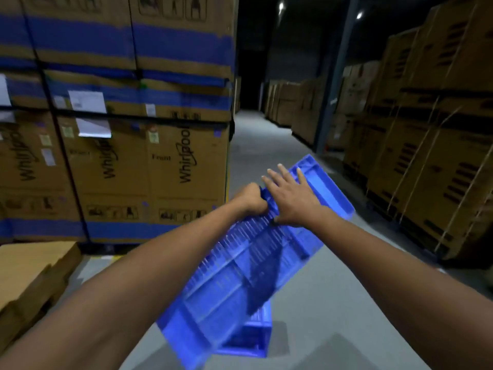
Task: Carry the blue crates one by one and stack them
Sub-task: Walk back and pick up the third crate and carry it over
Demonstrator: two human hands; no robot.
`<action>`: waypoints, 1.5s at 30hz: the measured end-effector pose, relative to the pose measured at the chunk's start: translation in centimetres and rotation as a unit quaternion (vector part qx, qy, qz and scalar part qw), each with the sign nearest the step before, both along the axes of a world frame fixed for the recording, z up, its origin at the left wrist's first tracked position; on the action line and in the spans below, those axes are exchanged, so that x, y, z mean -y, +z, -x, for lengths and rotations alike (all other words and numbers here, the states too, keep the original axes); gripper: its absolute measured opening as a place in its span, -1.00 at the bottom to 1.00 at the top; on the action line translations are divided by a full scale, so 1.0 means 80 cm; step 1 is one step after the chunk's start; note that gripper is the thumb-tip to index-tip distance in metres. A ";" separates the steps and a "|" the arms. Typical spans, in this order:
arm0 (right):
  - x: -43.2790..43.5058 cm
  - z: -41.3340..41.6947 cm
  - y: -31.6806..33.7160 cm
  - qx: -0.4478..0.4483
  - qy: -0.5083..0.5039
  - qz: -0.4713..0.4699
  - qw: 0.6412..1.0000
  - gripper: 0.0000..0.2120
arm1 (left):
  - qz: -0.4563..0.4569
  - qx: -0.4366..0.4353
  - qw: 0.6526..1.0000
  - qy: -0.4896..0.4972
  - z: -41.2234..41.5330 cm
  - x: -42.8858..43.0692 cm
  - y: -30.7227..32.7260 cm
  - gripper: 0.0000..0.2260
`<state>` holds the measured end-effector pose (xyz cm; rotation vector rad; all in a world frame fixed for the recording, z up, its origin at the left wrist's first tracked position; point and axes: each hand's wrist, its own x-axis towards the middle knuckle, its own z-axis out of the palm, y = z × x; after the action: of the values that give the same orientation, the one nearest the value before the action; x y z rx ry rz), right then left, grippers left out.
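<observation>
Head view: blue crate [240, 276] tilted in both my hands above the grey floor [333, 303].

It is ribbed plastic, blurred, slanting from lower left up to the right. My left hand [250, 200] is clenched on its far rim; my right hand [289, 194] lies flat on it, fingers [272, 176] spread apart. Under its lower end I see a second blue crate [253, 340] on the floor, two in all. Tall stacked cartons [128, 145] stand close on the left, more cartons [426, 156] across the aisle, and flat cardboard [32, 273] lies at lower left.

"Whirlpool" and "Front" — on stacked cardboard boxes [149, 166]
</observation>
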<state>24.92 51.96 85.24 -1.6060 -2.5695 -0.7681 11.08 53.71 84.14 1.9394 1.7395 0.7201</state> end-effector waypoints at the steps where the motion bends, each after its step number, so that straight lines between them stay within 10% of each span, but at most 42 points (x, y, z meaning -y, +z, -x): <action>1: 0.006 0.003 0.016 0.005 -0.013 0.012 1.000 -0.01 | -0.019 -0.051 0.998 -0.025 0.002 0.007 0.019 -0.87; 8: 0.036 0.010 0.055 -0.128 -0.087 0.150 0.976 -0.20 | -0.067 -0.263 0.947 -0.169 0.012 0.038 0.085 -0.91; 21: 0.052 -0.033 0.082 -0.215 -0.167 0.315 0.909 -0.33 | -0.069 -0.313 0.890 -0.325 -0.019 0.029 0.094 -0.71; 45: -0.142 -0.436 0.093 -0.254 -0.287 0.235 0.893 -0.35 | -0.116 -0.326 0.856 -0.384 -0.421 -0.199 0.114 -0.75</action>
<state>59.82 63.33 92.69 -2.3495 -1.9878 0.3147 44.79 69.65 93.26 2.9874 0.9707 -0.0508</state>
